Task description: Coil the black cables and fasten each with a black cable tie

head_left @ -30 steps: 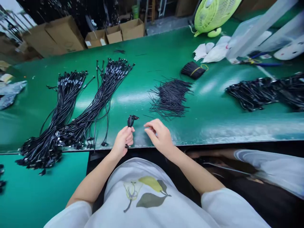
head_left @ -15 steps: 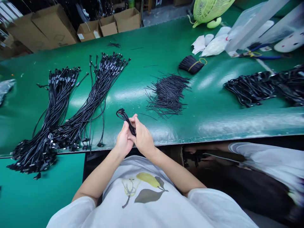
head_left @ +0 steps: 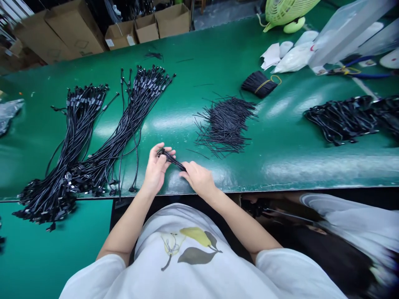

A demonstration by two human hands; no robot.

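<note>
A folded black cable (head_left: pixel 173 159) is stretched between my two hands above the front edge of the green table. My left hand (head_left: pixel 156 168) grips its end near the connector, some fingers raised. The other end of the bundle is closed in the fist of my right hand (head_left: pixel 198 177). To the left lie two long bundles of black cables (head_left: pixel 120 128), with their plugs heaped at the table's front edge. Beyond my right hand is a loose pile of short black ties (head_left: pixel 229 124). A banded bundle of black ties (head_left: pixel 259 84) rests behind that pile.
Coiled black cables (head_left: pixel 344 118) lie on the right. Blue-handled pliers (head_left: pixel 358 71), white bags (head_left: pixel 294 58) and a green fan (head_left: pixel 286 12) stand behind. Cardboard boxes (head_left: pixel 173 20) line the far side. Another person's sleeve (head_left: pixel 343 216) is at the lower right.
My hands have moved apart. The left one has shifted to the connector end of the folded cable, and the right one has slid to the other end. The view has shifted slightly.
</note>
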